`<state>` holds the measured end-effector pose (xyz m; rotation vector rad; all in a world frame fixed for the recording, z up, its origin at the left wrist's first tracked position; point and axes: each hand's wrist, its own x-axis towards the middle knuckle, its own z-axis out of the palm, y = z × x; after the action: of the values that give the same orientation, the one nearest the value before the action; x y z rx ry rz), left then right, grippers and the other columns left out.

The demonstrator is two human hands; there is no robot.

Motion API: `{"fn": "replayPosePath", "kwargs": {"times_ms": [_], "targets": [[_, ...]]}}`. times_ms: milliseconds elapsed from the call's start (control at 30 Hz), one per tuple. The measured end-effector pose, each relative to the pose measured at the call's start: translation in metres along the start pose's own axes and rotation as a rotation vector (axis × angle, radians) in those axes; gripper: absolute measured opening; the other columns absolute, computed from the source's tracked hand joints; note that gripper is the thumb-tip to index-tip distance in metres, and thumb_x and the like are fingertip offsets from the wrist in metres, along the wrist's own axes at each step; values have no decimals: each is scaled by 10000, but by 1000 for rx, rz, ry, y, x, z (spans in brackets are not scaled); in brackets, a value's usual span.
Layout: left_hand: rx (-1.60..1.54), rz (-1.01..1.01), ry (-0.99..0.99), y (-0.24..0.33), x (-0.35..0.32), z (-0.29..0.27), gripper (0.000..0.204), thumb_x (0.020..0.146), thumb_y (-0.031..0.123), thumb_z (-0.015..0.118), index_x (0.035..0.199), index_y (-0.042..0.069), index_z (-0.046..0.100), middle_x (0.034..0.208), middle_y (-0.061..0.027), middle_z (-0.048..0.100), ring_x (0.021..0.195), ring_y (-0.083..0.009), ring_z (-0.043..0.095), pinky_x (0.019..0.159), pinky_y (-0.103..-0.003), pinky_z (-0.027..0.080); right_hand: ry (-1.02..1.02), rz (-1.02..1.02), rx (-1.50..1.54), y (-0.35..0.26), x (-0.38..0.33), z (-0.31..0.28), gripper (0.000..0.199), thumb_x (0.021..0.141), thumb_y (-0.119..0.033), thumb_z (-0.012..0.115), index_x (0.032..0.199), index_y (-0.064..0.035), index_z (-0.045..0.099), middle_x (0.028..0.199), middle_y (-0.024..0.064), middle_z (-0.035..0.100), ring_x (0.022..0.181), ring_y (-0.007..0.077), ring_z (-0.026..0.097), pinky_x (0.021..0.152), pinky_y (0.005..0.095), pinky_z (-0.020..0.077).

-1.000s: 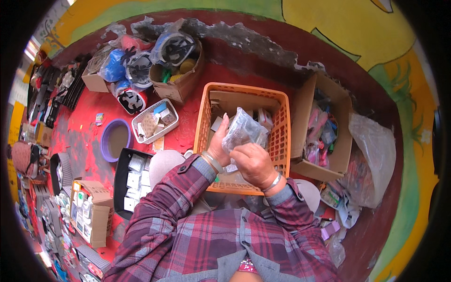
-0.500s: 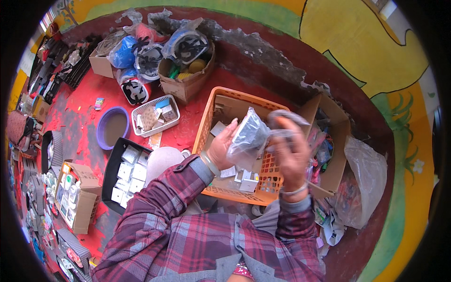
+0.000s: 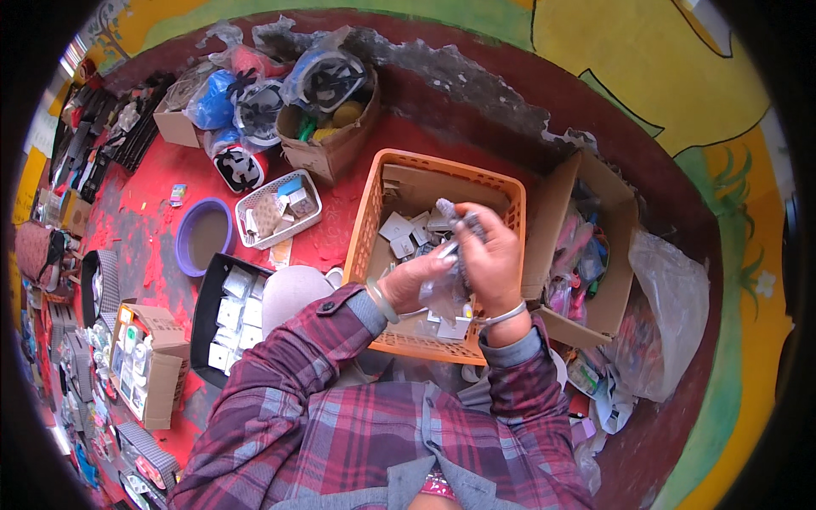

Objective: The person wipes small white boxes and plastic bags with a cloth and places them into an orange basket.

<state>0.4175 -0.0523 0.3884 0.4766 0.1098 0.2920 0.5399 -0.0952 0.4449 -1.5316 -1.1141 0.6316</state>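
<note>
Right hand: the right hand (image 3: 491,255) is closed around the top of a clear plastic bag (image 3: 446,285), fingers curled over its bunched neck.
Left hand: the left hand (image 3: 414,279) grips the same bag from the other side, fingers pinched on the plastic, a bangle on the wrist.
Bag: held up between both hands, just above the orange basket (image 3: 367,229); its contents are too blurred to tell.
Basket: directly under the hands, on the red floor (image 3: 144,229), holding small white packets.
Beyond the right hand: an open cardboard box (image 3: 552,212) with colourful packets touches the basket's side; a crumpled clear sack (image 3: 671,323) lies further out.
Beyond the left hand: a white tray (image 3: 310,191), a purple bowl (image 3: 204,234) and a black tray (image 3: 208,297) of white packets lie well apart from the hands.
</note>
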Motion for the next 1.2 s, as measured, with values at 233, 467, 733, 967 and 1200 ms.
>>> {"fn": "replayPosePath", "kwargs": {"times_ms": [233, 467, 733, 967, 1200], "targets": [[-173, -21, -13, 10, 0, 2, 738, 740, 107, 589, 1388, 63, 240, 1296, -161, 441, 1172, -305, 465, 1022, -439, 331, 199, 41, 1017, 17, 23, -84, 268, 919, -105, 466, 1162, -2, 512, 1071, 131, 596, 957, 217, 606, 815, 314, 508], [-208, 32, 10, 20, -1, -2, 673, 747, 73, 542, 1365, 45, 278, 1268, -149, 470, 1165, -287, 477, 1014, -411, 346, -125, -431, -13, 4, 1, -26, 419, 838, -75, 580, 1243, -23, 487, 1194, 161, 554, 1115, 280, 535, 954, 358, 411], [-98, 97, -8, 19, -9, -15, 637, 798, 116, 509, 1381, 65, 257, 1311, -122, 425, 1184, -267, 460, 1018, -385, 343, -198, -590, -379, -3, -2, -4, 443, 752, -60, 607, 1184, -17, 517, 1179, 184, 548, 1171, 350, 473, 1000, 406, 367], [-268, 225, 30, 39, -17, -8, 538, 842, 167, 468, 1333, -1, 327, 1268, -186, 482, 1133, -315, 507, 1018, -452, 343, -261, -543, -214, 14, 6, -19, 396, 773, -11, 583, 1167, -24, 547, 1220, 180, 533, 1205, 327, 456, 1028, 385, 337], [-312, 276, 81, 48, -18, -12, 523, 856, 234, 460, 1321, 14, 364, 1288, -199, 465, 1173, -363, 463, 1022, -540, 306, -71, -94, 350, 24, 8, -34, 289, 923, -106, 479, 1186, 0, 532, 1185, 105, 563, 1060, 182, 541, 900, 291, 447]]}}
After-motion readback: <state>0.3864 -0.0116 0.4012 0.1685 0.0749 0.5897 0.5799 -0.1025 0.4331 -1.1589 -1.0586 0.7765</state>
